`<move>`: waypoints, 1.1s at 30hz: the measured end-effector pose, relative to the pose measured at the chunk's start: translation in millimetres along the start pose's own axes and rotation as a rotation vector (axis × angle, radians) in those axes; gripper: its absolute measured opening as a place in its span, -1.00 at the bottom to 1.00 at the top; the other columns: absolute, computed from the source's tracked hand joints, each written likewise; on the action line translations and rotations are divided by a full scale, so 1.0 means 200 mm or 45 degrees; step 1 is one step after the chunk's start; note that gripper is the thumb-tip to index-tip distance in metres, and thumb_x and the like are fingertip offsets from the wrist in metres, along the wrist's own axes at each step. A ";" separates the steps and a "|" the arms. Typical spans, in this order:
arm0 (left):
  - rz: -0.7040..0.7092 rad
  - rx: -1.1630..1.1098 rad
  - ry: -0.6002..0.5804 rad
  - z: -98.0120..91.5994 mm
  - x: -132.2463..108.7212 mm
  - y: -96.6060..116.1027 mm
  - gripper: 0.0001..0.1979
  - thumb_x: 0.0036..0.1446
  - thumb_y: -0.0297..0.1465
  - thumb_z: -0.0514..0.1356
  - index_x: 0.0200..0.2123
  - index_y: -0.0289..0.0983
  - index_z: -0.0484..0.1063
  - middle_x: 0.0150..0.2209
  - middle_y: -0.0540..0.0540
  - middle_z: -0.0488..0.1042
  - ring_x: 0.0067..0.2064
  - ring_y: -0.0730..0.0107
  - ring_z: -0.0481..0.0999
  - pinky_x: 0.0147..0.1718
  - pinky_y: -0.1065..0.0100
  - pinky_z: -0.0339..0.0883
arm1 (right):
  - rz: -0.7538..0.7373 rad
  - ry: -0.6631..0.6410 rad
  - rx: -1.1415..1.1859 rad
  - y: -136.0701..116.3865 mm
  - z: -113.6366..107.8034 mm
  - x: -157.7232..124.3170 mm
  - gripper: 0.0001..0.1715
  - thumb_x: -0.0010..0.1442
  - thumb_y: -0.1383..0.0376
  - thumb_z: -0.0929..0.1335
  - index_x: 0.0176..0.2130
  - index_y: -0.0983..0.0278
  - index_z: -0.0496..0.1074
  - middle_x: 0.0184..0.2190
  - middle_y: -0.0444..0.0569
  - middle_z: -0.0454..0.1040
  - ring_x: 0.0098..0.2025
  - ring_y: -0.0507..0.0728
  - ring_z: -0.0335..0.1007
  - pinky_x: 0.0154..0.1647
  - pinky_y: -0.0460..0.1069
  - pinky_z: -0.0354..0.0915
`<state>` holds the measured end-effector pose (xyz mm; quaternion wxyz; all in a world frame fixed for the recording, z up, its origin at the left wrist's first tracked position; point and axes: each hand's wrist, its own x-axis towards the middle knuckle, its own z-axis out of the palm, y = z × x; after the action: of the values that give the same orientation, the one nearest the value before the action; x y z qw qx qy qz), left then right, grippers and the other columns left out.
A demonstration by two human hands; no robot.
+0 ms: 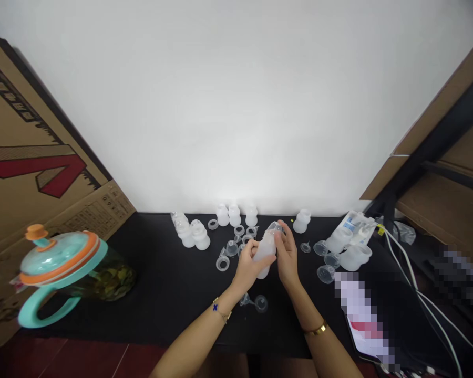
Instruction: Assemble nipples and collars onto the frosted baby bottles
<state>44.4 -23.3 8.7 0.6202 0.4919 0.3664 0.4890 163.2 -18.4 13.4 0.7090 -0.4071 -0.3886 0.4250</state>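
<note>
My left hand point(247, 265) is wrapped round a frosted white bottle point(267, 247), which tilts with its top to the upper right. At that top end sits a clear cap point(275, 228), pinched by the fingers of my right hand point(287, 254). Clear rings point(222, 263) and small funnel-like plastic pieces point(232, 248) lie left of my hands. Closer to me, below my left hand, rests another clear funnel-like piece point(260, 303). To the right is a single small clear disc with a stem point(306, 247).
Uncapped bottles point(234, 215) stand by the white wall, and capped ones point(199, 235) stand to their left. More bottles point(355, 257) and clear caps point(325, 273) lie right, near a phone point(362, 320) and white cables point(413, 278). A turquoise-handled jug point(114, 278) occupies the left.
</note>
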 end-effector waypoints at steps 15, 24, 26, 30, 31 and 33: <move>-0.426 -0.893 -0.608 -0.03 0.02 -0.11 -0.27 0.11 0.17 0.19 -0.14 -0.47 0.53 -0.37 -0.27 0.61 -0.56 0.33 0.52 -0.62 0.42 0.31 | 0.289 -0.249 0.211 -0.09 -0.02 0.00 -0.29 0.16 -0.16 0.42 0.21 -0.01 0.33 -0.09 -0.03 0.61 -0.22 0.20 0.57 -0.42 0.00 0.44; -0.202 -0.274 -0.150 -0.01 0.01 0.00 -0.34 0.08 0.04 0.33 0.03 -0.38 0.48 -0.21 -0.24 0.61 -0.38 0.26 0.58 -0.44 0.33 0.49 | 0.251 -0.162 0.213 -0.04 -0.02 0.03 -0.28 0.22 -0.09 0.40 0.27 0.03 0.27 -0.04 -0.02 0.60 -0.24 0.18 0.57 -0.54 -0.06 0.35; -0.172 -0.151 -0.099 0.00 0.00 0.02 -0.40 -0.05 -0.08 0.45 -0.04 -0.37 0.50 -0.24 -0.18 0.59 -0.39 0.30 0.56 -0.44 0.35 0.48 | 0.232 -0.178 0.207 -0.03 -0.02 0.03 -0.30 0.22 -0.07 0.41 0.26 0.05 0.30 -0.04 -0.02 0.61 -0.20 0.19 0.57 -0.44 -0.04 0.39; -0.195 -0.188 -0.129 0.01 0.00 0.03 -0.47 -0.03 -0.11 0.44 -0.11 -0.36 0.50 -0.29 -0.14 0.57 -0.47 0.35 0.52 -0.52 0.33 0.47 | 0.259 -0.177 0.162 -0.03 -0.02 0.02 -0.28 0.21 -0.09 0.41 0.26 0.05 0.30 -0.05 -0.02 0.61 -0.16 0.22 0.57 -0.43 -0.03 0.39; -0.204 -0.224 -0.144 0.02 0.00 0.03 -0.48 -0.02 -0.11 0.43 -0.13 -0.37 0.49 -0.30 -0.15 0.57 -0.48 0.35 0.51 -0.53 0.33 0.47 | 0.274 -0.176 0.153 -0.04 -0.02 0.02 -0.27 0.20 -0.09 0.42 0.27 0.04 0.29 -0.05 -0.02 0.61 -0.16 0.22 0.57 -0.43 -0.03 0.39; -0.222 -0.291 -0.160 0.02 0.00 0.01 -0.51 -0.01 -0.11 0.42 -0.18 -0.37 0.49 -0.30 -0.16 0.56 -0.49 0.36 0.51 -0.57 0.35 0.46 | 0.296 -0.178 0.154 -0.04 -0.02 0.02 -0.27 0.19 -0.09 0.42 0.26 0.03 0.29 -0.05 -0.03 0.62 -0.15 0.22 0.58 -0.42 -0.03 0.41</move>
<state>48.0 -25.1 12.6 0.7340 0.4139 0.3101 0.4402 171.1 -18.5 20.5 0.6494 -0.3752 -0.3609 0.5543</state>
